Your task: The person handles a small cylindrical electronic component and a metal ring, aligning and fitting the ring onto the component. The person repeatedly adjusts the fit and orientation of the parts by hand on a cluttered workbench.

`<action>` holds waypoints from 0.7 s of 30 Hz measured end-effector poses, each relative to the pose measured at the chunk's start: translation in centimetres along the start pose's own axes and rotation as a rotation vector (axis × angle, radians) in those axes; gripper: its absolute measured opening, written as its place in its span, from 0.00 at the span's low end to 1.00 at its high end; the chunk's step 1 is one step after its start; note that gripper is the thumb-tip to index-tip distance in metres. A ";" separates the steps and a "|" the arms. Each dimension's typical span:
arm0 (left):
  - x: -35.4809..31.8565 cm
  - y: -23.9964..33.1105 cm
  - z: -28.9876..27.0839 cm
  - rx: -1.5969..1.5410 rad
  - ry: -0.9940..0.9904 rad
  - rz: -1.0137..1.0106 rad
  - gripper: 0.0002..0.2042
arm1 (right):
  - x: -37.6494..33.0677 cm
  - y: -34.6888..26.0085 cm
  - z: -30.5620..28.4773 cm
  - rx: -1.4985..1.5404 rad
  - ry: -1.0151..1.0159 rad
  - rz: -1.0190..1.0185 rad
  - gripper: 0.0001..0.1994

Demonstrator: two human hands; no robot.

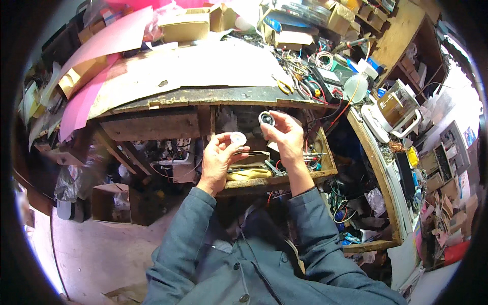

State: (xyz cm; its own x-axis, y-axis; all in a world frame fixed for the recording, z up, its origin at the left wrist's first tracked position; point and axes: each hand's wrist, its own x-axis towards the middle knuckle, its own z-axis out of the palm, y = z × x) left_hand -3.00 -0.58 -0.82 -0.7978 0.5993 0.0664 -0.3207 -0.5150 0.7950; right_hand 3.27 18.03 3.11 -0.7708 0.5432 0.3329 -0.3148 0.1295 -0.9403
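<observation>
Between the thumb and fingers of my left hand [216,162] is a small white round disc [238,139], held up over an open drawer [310,177]. To its right and slightly higher, my right hand [287,136] pinches a small round part [266,119] with a dark rim and a paler, greyish centre. A short gap separates the two pieces. What exactly each piece is, I cannot make out. Below my hands, the drawer holds a yellow cloth-like item [249,175], an open box and several thin tools.
Beyond the drawer, a worn wooden bench carries a large pale sheet [198,68]. Yellow-handled pliers [283,86] lie near tangled wires [300,68]. An appliance with an amber jug [396,107] stands on the right. A cardboard box [112,203] sits on the floor at left.
</observation>
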 end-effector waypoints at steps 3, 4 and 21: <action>0.1 0.0 -0.1 -0.007 -0.012 -0.010 0.16 | -1.7 0.9 0.4 0.092 -0.009 0.095 0.24; 0.2 -0.1 -0.2 -0.009 -0.011 -0.008 0.16 | -2.1 1.3 0.5 0.131 -0.012 0.124 0.25; -0.4 0.5 0.4 0.064 -0.077 -0.002 0.20 | -3.6 2.5 1.3 0.638 -0.017 0.406 0.16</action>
State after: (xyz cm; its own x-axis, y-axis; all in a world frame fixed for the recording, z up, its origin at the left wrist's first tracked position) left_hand -2.63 -0.85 -0.25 -0.7547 0.6469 0.1089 -0.2868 -0.4746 0.8321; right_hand 4.54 15.37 -0.32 -0.9013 0.4325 -0.0246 -0.2601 -0.5859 -0.7675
